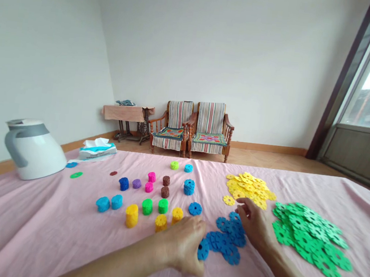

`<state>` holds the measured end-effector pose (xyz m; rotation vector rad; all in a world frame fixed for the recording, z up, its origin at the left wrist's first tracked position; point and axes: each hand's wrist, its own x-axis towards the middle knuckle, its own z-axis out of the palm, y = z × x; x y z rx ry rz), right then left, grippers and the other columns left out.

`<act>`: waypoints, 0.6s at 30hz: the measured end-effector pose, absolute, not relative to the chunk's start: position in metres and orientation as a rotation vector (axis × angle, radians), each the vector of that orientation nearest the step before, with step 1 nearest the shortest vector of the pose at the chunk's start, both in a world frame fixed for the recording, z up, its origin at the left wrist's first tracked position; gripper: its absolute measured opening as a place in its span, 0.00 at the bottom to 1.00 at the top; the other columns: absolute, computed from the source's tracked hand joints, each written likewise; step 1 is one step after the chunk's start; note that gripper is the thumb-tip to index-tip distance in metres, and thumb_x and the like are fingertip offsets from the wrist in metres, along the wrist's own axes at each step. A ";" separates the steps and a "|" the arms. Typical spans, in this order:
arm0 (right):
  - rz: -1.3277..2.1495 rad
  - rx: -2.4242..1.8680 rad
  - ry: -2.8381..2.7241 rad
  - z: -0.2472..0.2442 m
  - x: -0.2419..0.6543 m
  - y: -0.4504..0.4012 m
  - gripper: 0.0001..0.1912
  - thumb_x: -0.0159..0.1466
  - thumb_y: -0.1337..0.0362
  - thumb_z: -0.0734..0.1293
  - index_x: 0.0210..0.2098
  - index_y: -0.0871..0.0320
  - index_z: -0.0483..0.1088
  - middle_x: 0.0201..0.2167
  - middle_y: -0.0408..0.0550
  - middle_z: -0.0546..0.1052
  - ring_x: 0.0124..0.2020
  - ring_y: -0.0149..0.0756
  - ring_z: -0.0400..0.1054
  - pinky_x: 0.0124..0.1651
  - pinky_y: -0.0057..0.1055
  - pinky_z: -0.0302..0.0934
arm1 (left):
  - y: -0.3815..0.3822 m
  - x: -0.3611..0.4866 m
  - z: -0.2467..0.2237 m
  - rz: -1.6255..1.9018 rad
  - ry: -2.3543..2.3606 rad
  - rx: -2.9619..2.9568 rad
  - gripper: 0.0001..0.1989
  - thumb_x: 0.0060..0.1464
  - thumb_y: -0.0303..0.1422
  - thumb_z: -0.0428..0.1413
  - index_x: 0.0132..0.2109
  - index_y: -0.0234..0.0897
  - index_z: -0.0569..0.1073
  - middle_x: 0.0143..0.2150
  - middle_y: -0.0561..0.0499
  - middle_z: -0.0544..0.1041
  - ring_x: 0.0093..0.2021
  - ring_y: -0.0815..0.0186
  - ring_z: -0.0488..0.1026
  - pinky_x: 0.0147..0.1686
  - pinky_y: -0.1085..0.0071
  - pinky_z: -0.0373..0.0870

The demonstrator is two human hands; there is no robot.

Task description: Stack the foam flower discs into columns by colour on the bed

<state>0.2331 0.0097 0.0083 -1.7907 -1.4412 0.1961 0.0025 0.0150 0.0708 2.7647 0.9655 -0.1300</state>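
Near the front of the pink-covered table, my left hand (188, 247) is closed on a blue disc (203, 249) at the left edge of the blue disc pile (227, 241). My right hand (252, 214) is at the upper right of that pile, its fingers bent and close together; whether anything is between them is too small to tell. Just beyond its fingertips lies a single yellow disc (229, 200), in front of the yellow pile (249, 187). A dark blue disc (195, 209) lies flat beyond my left hand. The green pile (307, 235) spreads to the right.
Several short stacks stand left of centre, including yellow (131, 215), green (147, 206) and blue (188, 187) ones. A white jug (38, 151) and a tissue box (97, 150) are at the back left. Two chairs (210, 128) stand beyond the table.
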 end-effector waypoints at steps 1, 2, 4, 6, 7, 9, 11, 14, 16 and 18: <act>0.198 -1.788 -1.446 0.008 0.233 0.010 0.17 0.58 0.57 0.56 0.40 0.58 0.69 0.27 0.47 0.78 0.28 0.38 0.71 0.32 0.32 0.61 | 0.015 0.003 0.072 -0.138 0.966 2.764 0.20 0.35 0.43 0.58 0.37 0.38 0.66 0.37 0.47 0.70 0.35 0.58 0.70 0.33 0.68 0.70; 0.201 -1.784 -1.451 0.008 0.233 0.010 0.18 0.58 0.57 0.56 0.40 0.58 0.69 0.27 0.47 0.78 0.28 0.38 0.71 0.32 0.32 0.61 | 0.015 0.003 0.073 -0.148 0.964 2.764 0.21 0.35 0.43 0.58 0.37 0.38 0.66 0.37 0.47 0.70 0.35 0.58 0.70 0.33 0.68 0.69; 0.205 -1.780 -1.458 0.007 0.233 0.010 0.17 0.58 0.58 0.55 0.40 0.58 0.69 0.27 0.47 0.78 0.28 0.37 0.71 0.32 0.31 0.61 | 0.015 0.003 0.075 -0.166 0.954 2.768 0.21 0.35 0.43 0.58 0.37 0.38 0.67 0.37 0.47 0.70 0.35 0.58 0.70 0.33 0.68 0.69; 0.201 -1.783 -1.461 0.007 0.233 0.010 0.17 0.58 0.58 0.55 0.40 0.58 0.69 0.27 0.46 0.78 0.27 0.37 0.71 0.32 0.31 0.60 | 0.014 0.004 0.077 -0.178 0.955 2.772 0.21 0.35 0.43 0.58 0.37 0.38 0.67 0.37 0.47 0.70 0.35 0.59 0.70 0.33 0.68 0.69; 0.198 -1.784 -1.461 0.007 0.233 0.011 0.17 0.58 0.58 0.55 0.40 0.58 0.69 0.26 0.46 0.78 0.27 0.37 0.71 0.31 0.31 0.60 | 0.014 0.004 0.077 -0.182 0.961 2.771 0.21 0.35 0.43 0.58 0.38 0.38 0.67 0.37 0.47 0.70 0.35 0.59 0.70 0.33 0.68 0.69; 0.200 -1.783 -1.465 0.007 0.233 0.010 0.16 0.59 0.58 0.55 0.40 0.57 0.68 0.26 0.46 0.78 0.27 0.37 0.71 0.31 0.31 0.60 | 0.013 0.005 0.077 -0.183 0.978 2.760 0.21 0.35 0.43 0.58 0.37 0.38 0.67 0.36 0.48 0.70 0.35 0.59 0.70 0.32 0.68 0.68; 0.212 -1.782 -1.476 0.007 0.233 0.010 0.16 0.59 0.58 0.55 0.40 0.58 0.68 0.27 0.47 0.78 0.27 0.37 0.71 0.31 0.32 0.60 | 0.013 0.004 0.077 -0.171 0.992 2.735 0.21 0.34 0.43 0.59 0.37 0.38 0.68 0.36 0.48 0.70 0.34 0.59 0.70 0.30 0.68 0.67; 0.220 -1.788 -1.494 0.008 0.233 0.010 0.16 0.60 0.58 0.55 0.41 0.58 0.68 0.27 0.47 0.78 0.27 0.38 0.71 0.32 0.32 0.60 | 0.016 0.003 0.076 -0.107 0.996 2.685 0.18 0.33 0.42 0.60 0.34 0.39 0.69 0.34 0.50 0.71 0.32 0.61 0.69 0.29 0.70 0.66; 0.212 -1.790 -1.493 0.008 0.232 0.009 0.16 0.60 0.58 0.55 0.41 0.58 0.68 0.26 0.46 0.77 0.26 0.37 0.70 0.31 0.32 0.60 | 0.021 0.001 0.079 -0.037 1.000 2.662 0.16 0.33 0.40 0.59 0.32 0.39 0.69 0.33 0.51 0.72 0.31 0.63 0.69 0.28 0.71 0.65; 0.200 -1.786 -1.490 0.007 0.232 0.010 0.16 0.60 0.58 0.55 0.41 0.58 0.68 0.26 0.46 0.77 0.25 0.37 0.70 0.30 0.31 0.60 | 0.032 0.000 0.086 0.046 1.016 2.661 0.15 0.34 0.40 0.59 0.31 0.39 0.69 0.33 0.52 0.73 0.30 0.64 0.69 0.27 0.72 0.64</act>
